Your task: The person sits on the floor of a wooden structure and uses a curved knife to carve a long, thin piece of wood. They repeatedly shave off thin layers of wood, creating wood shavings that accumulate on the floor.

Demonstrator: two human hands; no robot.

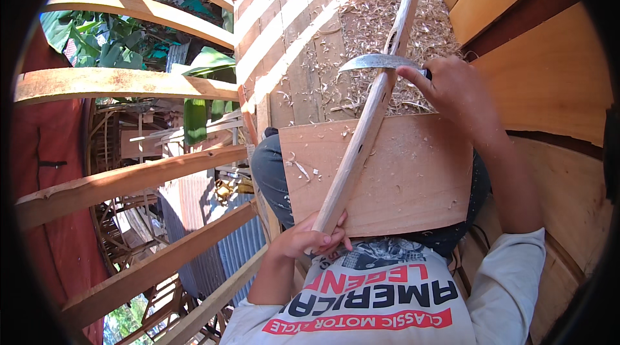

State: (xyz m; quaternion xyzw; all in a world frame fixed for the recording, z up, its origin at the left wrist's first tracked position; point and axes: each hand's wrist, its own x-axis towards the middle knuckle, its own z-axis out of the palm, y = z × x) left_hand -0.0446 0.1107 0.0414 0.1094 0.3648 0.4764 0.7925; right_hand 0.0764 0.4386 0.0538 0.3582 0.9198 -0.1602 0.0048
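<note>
A long, pale wooden stick point(361, 132) slants from my waist up to the far right, with dark slots cut in its side. Around its near end is wrapped my left hand point(316, 236), close to my shirt. My right hand point(460, 90) grips the dark handle of a curved knife point(378, 62), thumb toward the blade. That blade lies across the stick, roughly midway along its far half, its tip pointing left. Under the stick, a flat wooden board point(413, 177) rests over my lap, with a few shavings on it.
Curled wood shavings point(426, 29) cover much of the plank floor point(290, 80) ahead. Wooden wall boards point(542, 74) stand close on my right. On the left, spaced wooden rails point(129, 174) border a drop, with banana leaves point(110, 41) and corrugated metal sheets point(236, 245) beyond.
</note>
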